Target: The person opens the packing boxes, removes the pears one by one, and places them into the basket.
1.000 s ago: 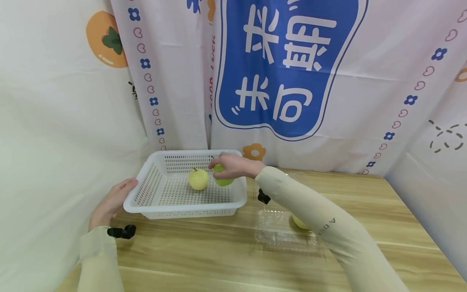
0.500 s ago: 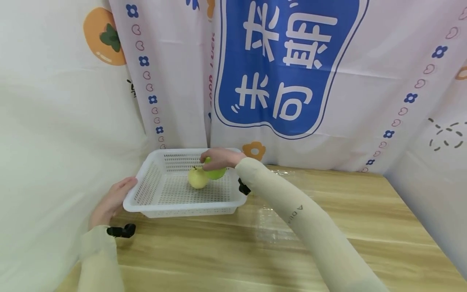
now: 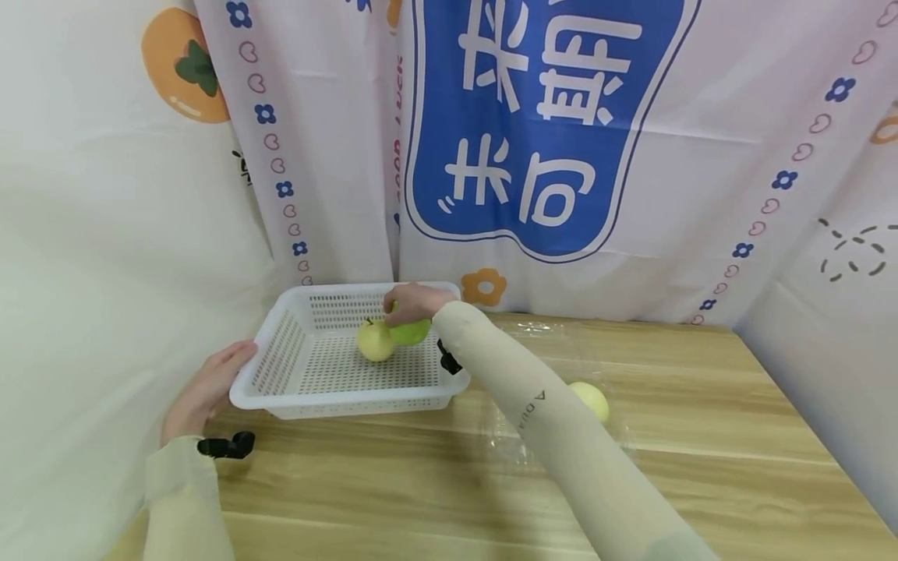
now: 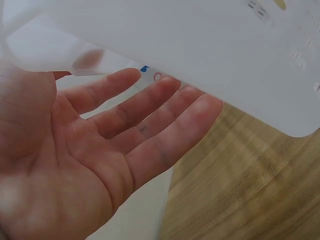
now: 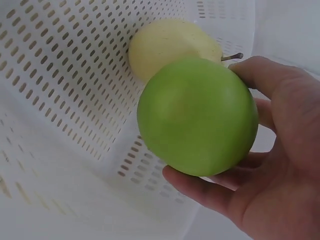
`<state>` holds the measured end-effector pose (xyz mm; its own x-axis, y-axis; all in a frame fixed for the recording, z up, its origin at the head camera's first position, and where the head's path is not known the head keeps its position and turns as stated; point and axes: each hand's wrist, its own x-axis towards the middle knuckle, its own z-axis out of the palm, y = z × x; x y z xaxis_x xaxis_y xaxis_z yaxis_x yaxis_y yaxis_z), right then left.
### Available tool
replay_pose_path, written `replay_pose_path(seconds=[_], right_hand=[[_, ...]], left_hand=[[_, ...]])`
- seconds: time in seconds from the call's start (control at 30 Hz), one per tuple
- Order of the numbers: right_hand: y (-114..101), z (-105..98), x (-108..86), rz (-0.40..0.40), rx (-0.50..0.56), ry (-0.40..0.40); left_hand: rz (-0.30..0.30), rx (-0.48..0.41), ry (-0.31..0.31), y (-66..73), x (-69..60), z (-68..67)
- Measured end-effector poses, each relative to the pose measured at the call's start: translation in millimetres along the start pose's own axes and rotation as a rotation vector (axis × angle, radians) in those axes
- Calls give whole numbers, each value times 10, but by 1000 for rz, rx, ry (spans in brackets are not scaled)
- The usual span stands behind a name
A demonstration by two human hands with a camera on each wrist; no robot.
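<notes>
A white plastic basket [image 3: 337,401] stands on the table, its floor and walls slotted. My left hand [image 3: 210,386] holds its left rim; in the left wrist view the fingers [image 4: 170,135] lie against the outside under the rim, while the thumb is mostly hidden. Inside the basket's right half, my right hand [image 3: 414,304] grips a green apple [image 5: 197,117] between thumb and fingers. Close beside the apple, a pale yellow pear [image 3: 375,340] with a dark stem rests on the basket floor. Whether the two fruits touch is unclear.
Right of the basket lies a clear plastic clamshell box [image 3: 508,444], partly covered by the right sleeve. Another pale yellow fruit [image 3: 591,401] sits in it. A printed cloth [image 3: 631,195] hangs behind the wooden table [image 3: 337,499].
The right hand has carried the green apple left and slightly lower, close to the pear. The right sleeve has shifted left, baring the fruit in the clear box. The left hand stays on the rim.
</notes>
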<state>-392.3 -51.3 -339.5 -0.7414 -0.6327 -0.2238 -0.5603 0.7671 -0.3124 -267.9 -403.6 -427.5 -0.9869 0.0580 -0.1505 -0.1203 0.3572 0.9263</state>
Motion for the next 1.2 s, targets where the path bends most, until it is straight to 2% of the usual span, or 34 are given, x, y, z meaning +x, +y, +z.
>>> replay_pose_path(seconds=[0.37,0.6,0.8,0.9,1.03,1.2], right_hand=[[-12,17,36,56,-23,38],[-1,55,65,58,-24,48],[8,110,79,69,-29,57],[-2,142,77,92,-31,60],[-12,189,83,132,-28,36],[7,238,88,149,-63,-31]], left_hand=[[-17,-5,-8,22,-1,-17],[-2,-33,-48,12,-12,-11],[-1,18,-29,17,-23,-7],[-6,15,-20,17,-12,-6],[-8,-5,-13,14,2,-7],[1,-19,-18,3,1,-8]])
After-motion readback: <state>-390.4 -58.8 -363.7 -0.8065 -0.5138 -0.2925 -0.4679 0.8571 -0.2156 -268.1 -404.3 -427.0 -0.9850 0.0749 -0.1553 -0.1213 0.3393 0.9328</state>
